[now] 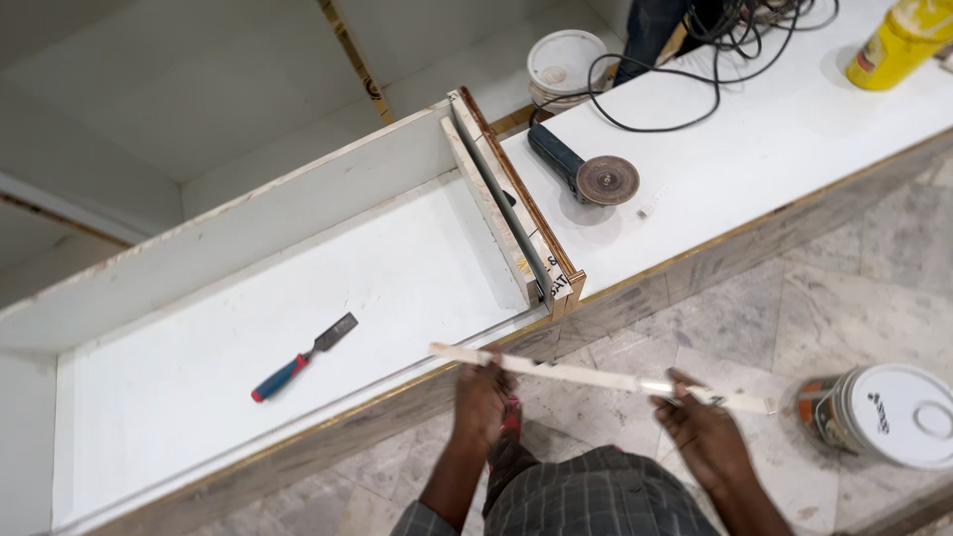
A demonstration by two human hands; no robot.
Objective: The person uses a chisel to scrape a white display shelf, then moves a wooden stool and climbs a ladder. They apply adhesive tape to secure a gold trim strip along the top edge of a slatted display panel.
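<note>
A chisel [303,358] lies in the open box [199,248], a grinder [586,171] on the board [774,139] to its right

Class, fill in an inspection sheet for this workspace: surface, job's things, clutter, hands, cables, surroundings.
Surface: white board forming a shallow open box with a divider.
Job's things: long thin strip, held level across the front.
Clutter: chisel in the box; grinder, yellow bottle on the bench.
Hands: left hand and right hand both grip the strip.
Cables: black cord coiled behind the grinder.
Surroundings: marble floor; bucket by the right hand; tub behind.
</note>
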